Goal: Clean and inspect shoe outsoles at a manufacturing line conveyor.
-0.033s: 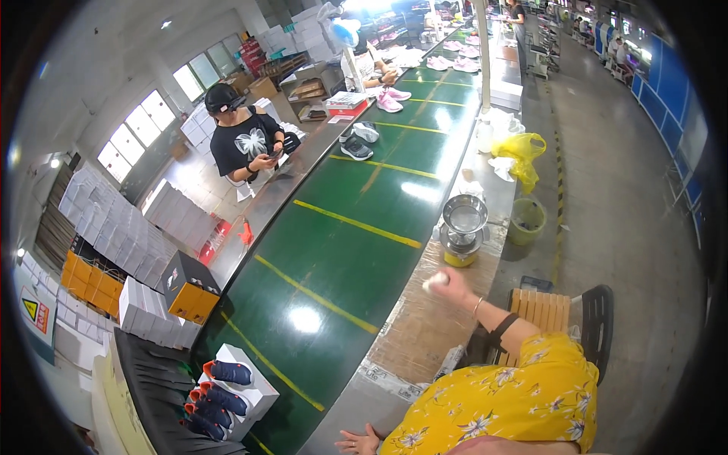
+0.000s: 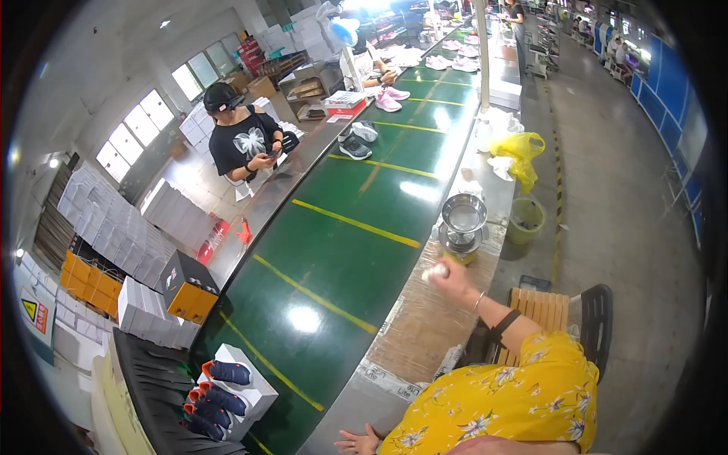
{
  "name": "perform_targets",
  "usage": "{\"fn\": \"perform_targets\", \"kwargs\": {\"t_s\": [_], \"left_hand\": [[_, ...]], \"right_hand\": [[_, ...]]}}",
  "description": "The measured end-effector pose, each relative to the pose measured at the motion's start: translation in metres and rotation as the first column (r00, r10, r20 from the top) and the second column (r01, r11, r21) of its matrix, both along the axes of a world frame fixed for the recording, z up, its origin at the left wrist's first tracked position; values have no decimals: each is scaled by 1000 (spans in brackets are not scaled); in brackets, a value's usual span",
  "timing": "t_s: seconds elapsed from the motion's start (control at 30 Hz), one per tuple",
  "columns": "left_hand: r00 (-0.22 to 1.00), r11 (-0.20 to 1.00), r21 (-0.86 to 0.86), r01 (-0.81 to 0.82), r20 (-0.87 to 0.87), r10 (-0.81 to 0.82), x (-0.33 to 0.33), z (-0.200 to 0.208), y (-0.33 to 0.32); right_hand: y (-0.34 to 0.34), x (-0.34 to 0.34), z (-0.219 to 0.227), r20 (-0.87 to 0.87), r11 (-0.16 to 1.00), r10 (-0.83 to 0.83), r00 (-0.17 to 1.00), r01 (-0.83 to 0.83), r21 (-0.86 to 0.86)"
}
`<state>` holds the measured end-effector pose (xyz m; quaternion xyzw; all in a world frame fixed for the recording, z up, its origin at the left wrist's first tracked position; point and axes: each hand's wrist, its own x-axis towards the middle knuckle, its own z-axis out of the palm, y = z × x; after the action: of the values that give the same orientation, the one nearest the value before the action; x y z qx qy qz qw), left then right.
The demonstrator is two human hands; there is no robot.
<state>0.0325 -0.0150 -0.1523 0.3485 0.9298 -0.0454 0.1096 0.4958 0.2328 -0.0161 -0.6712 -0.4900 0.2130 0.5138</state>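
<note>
My right hand [image 2: 455, 277] is closed around a small white wad [image 2: 435, 271], perhaps cloth; its exact kind is too small to make out. It is above the brown taped cardboard [image 2: 417, 326] on the bench, just on the near side of a shiny metal bowl [image 2: 464, 213] that sits on a metal stand with a yellow base. My left hand [image 2: 359, 441] rests with fingers spread on the grey bench end at the bottom edge, holding nothing. Left of it, several navy shoes with orange linings [image 2: 227, 372] stand on a white box [image 2: 262, 387] at the near end of the green conveyor belt [image 2: 334, 258].
Grey sneakers [image 2: 356, 146] and pink shoes [image 2: 388, 99] lie farther along the belt. Across it stands a person in black [image 2: 250, 140] holding a phone. Beyond the bowl is a yellow plastic bag [image 2: 519, 155], with a bin [image 2: 526, 220] below. A slatted chair [image 2: 537, 318] stands at right.
My right hand, still holding the white wad, has shifted slightly away from me toward the metal bowl. The left hand stays in place.
</note>
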Motion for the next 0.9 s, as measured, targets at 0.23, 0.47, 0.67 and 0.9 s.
{"fn": "perform_targets", "kwargs": {"t_s": [0.23, 0.47, 0.67, 0.9], "left_hand": [[988, 993, -116, 9, -152, -27, 3, 3, 3], [964, 966, -257, -30, 249, 97, 3, 33, 32], [938, 985, -171, -37, 333, 94, -18, 31, 18], [944, 993, -100, 61, 329, -25, -15, 32, 20]], "right_hand": [[30, 74, 112, 433, 959, -234, 871, 134, 251], [54, 127, 92, 613, 968, -192, 766, 252, -12], [93, 130, 24, 607, 984, -165, 777, 169, 52], [100, 266, -44, 847, 971, 4, 531, 199, -130]]}}
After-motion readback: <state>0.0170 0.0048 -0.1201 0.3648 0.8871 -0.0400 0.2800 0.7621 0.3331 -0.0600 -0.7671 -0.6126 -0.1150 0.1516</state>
